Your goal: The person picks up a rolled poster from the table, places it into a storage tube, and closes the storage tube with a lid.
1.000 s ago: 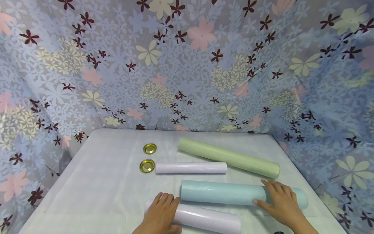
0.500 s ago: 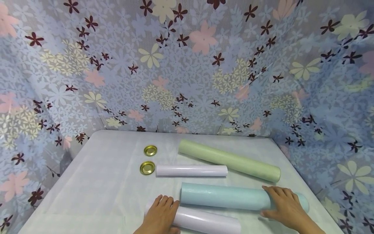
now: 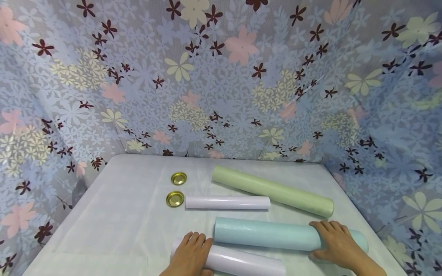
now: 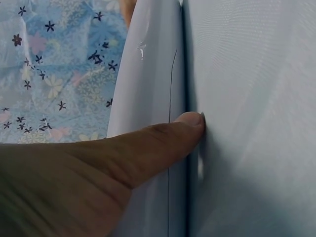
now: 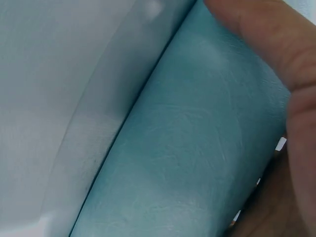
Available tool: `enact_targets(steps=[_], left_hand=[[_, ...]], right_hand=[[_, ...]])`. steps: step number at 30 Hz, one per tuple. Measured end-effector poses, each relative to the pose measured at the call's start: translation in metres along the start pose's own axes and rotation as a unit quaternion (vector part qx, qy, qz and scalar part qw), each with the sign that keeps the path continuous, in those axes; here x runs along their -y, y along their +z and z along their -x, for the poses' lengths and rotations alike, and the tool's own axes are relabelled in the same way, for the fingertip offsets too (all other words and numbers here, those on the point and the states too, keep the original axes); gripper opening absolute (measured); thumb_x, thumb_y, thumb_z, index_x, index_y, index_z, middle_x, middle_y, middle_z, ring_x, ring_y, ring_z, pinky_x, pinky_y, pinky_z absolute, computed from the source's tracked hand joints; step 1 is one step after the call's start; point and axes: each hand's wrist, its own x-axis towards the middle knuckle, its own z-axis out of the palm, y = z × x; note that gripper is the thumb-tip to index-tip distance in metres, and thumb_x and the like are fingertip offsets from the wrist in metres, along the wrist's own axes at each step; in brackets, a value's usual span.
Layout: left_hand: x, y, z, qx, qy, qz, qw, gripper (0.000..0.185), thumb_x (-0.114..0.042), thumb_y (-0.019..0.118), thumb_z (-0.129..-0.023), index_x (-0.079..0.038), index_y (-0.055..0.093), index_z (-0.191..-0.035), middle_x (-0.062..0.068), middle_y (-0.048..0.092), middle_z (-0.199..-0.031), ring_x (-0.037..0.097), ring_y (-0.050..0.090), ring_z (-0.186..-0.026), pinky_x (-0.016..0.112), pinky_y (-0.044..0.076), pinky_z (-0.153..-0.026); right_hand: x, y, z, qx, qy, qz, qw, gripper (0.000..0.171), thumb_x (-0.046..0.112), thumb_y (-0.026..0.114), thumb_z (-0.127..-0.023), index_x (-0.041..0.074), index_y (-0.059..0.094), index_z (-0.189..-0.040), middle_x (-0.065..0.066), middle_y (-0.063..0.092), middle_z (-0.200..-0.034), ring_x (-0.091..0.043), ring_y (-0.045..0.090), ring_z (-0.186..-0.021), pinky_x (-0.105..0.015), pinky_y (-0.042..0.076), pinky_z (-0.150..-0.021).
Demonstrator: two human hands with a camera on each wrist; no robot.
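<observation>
My left hand (image 3: 192, 251) lies flat over the left end of a glossy white roll (image 3: 245, 262) at the table's front edge. In the left wrist view its thumb (image 4: 182, 128) presses into the seam where this white roll (image 4: 148, 74) meets the cloth. My right hand (image 3: 335, 239) rests with its fingers draped over the right part of a long light blue roll (image 3: 266, 233), which lies just behind the white one. In the right wrist view the thumb (image 5: 256, 34) lies against the blue roll (image 5: 187, 158).
A long green roll (image 3: 272, 190) lies slanted farther back, and a shorter white roll (image 3: 228, 202) in front of it. Two gold lids (image 3: 178, 178) (image 3: 175, 199) sit left of them. A pale cloth covers the table (image 3: 114, 214); flowered sheeting (image 3: 221, 76) walls it in.
My right hand has slid to the right along the blue roll, toward its end. The left hand stays on the white roll.
</observation>
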Motion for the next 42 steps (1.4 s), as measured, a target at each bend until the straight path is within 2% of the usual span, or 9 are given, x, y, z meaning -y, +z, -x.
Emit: enact_targets(steps=[13, 19, 23, 33, 42], left_hand=[[0.0001, -0.0016, 0.0004, -0.011, -0.002, 0.009, 0.9999, 0.067, -0.063, 0.070, -0.066, -0.016, 0.053, -0.111, -0.002, 0.054, -0.094, 0.014, 0.050, -0.090, 0.035, 0.044, -0.086], [-0.0002, -0.0021, 0.0001, -0.010, -0.001, 0.020, 0.9998, 0.063, -0.061, 0.072, -0.066, -0.016, 0.053, -0.107, -0.003, 0.051, -0.088, 0.013, 0.046, -0.082, 0.031, 0.041, -0.074], [-0.0005, -0.0028, 0.0000, -0.005, -0.002, 0.023, 0.9997, 0.062, -0.060, 0.072, -0.066, -0.016, 0.053, -0.106, -0.003, 0.050, -0.086, 0.012, 0.046, -0.079, 0.029, 0.039, -0.069], [-0.0007, -0.0057, -0.0022, 0.028, -0.006, 0.034, 0.9990, 0.062, -0.059, 0.073, -0.067, -0.018, 0.052, -0.107, -0.004, 0.051, -0.088, 0.013, 0.047, -0.080, 0.030, 0.038, -0.068], [-0.0015, -0.0054, -0.0021, -0.001, 0.006, 0.021, 0.9998, 0.058, -0.058, 0.074, -0.065, -0.017, 0.054, -0.102, -0.004, 0.051, -0.086, 0.012, 0.047, -0.078, 0.027, 0.036, -0.066]], right_hand=[[-0.0003, -0.0003, -0.0071, 0.006, -0.016, 0.003, 1.000, 0.085, 0.059, 0.083, -0.050, 0.015, 0.057, -0.118, -0.002, 0.061, -0.109, -0.029, 0.058, -0.102, -0.053, 0.044, -0.079], [-0.0012, 0.0000, -0.0082, 0.006, -0.021, 0.010, 1.000, 0.083, 0.057, 0.083, -0.050, 0.016, 0.057, -0.117, -0.001, 0.062, -0.107, -0.026, 0.059, -0.100, -0.052, 0.045, -0.079], [-0.0015, 0.0005, -0.0090, 0.002, -0.025, 0.013, 1.000, 0.083, 0.057, 0.083, -0.050, 0.016, 0.057, -0.117, -0.001, 0.063, -0.108, -0.026, 0.059, -0.099, -0.052, 0.046, -0.079], [-0.0002, 0.0024, -0.0078, -0.022, -0.029, 0.020, 0.999, 0.080, 0.052, 0.086, -0.049, 0.018, 0.058, -0.115, 0.002, 0.062, -0.105, -0.023, 0.059, -0.098, -0.050, 0.047, -0.078], [-0.0005, 0.0036, -0.0074, -0.033, -0.027, 0.016, 0.999, 0.076, 0.047, 0.087, -0.049, 0.018, 0.059, -0.113, 0.003, 0.062, -0.104, -0.023, 0.059, -0.097, -0.049, 0.046, -0.076]])
